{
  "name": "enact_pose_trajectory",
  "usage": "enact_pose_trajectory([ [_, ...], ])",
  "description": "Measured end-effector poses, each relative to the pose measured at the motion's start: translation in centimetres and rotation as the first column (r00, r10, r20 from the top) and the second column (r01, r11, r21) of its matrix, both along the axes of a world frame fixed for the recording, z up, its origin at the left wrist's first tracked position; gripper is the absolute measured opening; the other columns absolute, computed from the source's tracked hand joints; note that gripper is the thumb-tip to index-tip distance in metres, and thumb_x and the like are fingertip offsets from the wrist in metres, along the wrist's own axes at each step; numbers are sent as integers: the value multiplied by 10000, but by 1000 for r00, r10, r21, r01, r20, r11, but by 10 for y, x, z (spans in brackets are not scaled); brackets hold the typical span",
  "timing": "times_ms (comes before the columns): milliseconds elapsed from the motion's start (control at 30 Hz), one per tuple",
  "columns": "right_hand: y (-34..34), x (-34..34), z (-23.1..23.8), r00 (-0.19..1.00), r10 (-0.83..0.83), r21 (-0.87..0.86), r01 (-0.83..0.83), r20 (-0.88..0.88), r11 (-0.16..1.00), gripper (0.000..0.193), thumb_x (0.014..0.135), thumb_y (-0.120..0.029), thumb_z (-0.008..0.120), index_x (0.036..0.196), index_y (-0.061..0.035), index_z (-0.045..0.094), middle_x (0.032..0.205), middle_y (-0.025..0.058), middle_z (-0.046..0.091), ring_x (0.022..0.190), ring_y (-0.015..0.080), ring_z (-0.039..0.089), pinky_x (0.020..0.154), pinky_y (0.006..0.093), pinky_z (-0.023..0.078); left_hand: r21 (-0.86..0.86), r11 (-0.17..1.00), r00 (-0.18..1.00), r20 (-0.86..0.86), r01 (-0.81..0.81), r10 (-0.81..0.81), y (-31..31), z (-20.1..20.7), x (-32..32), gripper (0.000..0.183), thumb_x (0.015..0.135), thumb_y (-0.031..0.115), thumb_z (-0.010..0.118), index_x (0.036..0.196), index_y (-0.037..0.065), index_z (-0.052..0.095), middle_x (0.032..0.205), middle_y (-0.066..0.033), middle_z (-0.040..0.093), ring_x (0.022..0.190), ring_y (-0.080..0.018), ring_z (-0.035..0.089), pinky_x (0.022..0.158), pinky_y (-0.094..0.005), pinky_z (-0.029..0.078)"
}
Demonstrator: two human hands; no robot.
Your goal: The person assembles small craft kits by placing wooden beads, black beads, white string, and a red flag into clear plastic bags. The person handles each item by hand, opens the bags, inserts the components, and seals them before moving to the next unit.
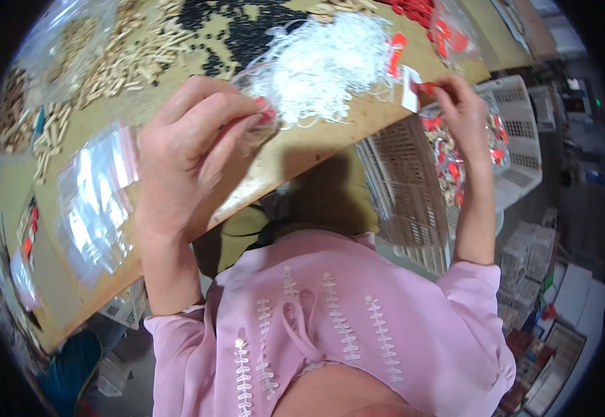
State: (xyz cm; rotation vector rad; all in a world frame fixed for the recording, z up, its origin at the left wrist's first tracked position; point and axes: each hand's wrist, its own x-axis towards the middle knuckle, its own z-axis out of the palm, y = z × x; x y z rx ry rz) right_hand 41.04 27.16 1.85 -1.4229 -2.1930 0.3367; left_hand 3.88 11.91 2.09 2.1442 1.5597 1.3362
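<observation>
Over the table's front edge, my left hand pinches a small clear plastic bag between thumb and fingers. Something red shows at the top of that bag; its exact kind is too blurred to tell. On the right, the fingertips of my right hand are closed on a small red piece. A white card or tag is right beside the red piece; whether they are joined I cannot tell. A heap of white looped strings lies between my hands.
Wooden pegs, black beads and red pieces are strewn across the wooden table. Flat clear bags lie at the left. A plastic basket full of packed bags stands under my right hand.
</observation>
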Motion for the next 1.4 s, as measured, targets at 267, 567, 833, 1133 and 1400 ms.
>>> enact_pose_trajectory([
  [267, -19, -56, 74, 753, 281, 55, -311, -594, 949, 181, 1003, 10, 626, 1145, 20, 738, 1049, 92, 752, 874, 132, 729, 800, 252, 612, 47, 993, 991, 76, 104, -107, -3, -4, -10, 165, 848, 76, 782, 1012, 83, 772, 1012, -92, 690, 870, -227, 700, 745, -319, 556],
  [567, -50, -154, 65, 682, 528, 227, -485, -506, 844, 189, 951, 90, 632, 1075, 10, 750, 961, 43, 745, 840, 103, 707, 772, 227, 587, 144, 982, 992, 8, 124, -126, -7, -6, -1, 177, 808, 76, 801, 977, 105, 756, 1073, -77, 697, 943, -270, 693, 765, -363, 575],
  [833, -57, -152, 67, 729, 582, 60, -605, -361, 794, 199, 960, 120, 595, 1106, 58, 714, 1053, 105, 734, 928, 139, 706, 833, 262, 586, 178, 981, 997, 25, 71, -77, -10, -15, -4, 183, 808, 46, 790, 975, 108, 752, 1099, -86, 704, 940, -277, 701, 765, -366, 586],
  [1133, -60, -175, 45, 742, 659, 149, -642, -125, 752, 170, 839, -1, 730, 987, -73, 772, 913, 84, 746, 843, 257, 710, 819, 364, 561, 174, 984, 998, 47, 42, -51, -8, -15, -4, 137, 830, 103, 785, 964, 105, 756, 1116, -90, 710, 959, -267, 704, 799, -370, 585],
  [1400, -52, -181, 54, 720, 625, -227, -691, -301, 686, 100, 924, 0, 682, 1004, 1, 743, 958, 44, 732, 916, 124, 677, 849, 285, 524, 135, 990, 995, 89, 37, -49, -11, -11, -5, 222, 802, -20, 770, 1001, 77, 788, 1159, -126, 687, 1037, -254, 700, 841, -346, 579],
])
